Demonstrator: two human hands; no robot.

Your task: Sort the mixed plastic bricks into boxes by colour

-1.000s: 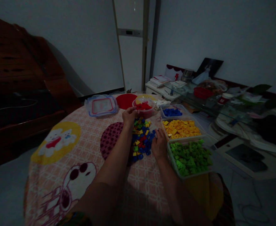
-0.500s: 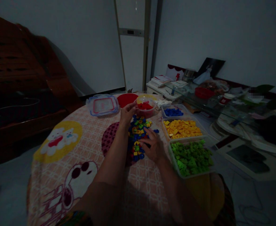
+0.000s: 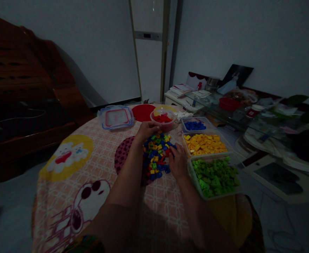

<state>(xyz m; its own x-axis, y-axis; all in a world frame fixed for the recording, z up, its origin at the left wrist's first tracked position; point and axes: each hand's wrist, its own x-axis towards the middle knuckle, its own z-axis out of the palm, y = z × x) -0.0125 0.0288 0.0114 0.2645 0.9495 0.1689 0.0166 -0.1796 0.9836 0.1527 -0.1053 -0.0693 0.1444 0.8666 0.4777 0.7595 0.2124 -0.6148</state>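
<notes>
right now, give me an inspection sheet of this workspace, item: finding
surface: table under a patterned pink cloth
job's things: mixed brick pile; boxes of blue bricks, yellow bricks, green bricks; tub of red pieces
clutter: clear plasticware, far left; papers and paper cup beyond the boxes
hands: left hand near tub, right hand at pile's right edge; grips unclear
cables: white cable on bench
surroundings: wooden bench left, tall white unit ahead
</notes>
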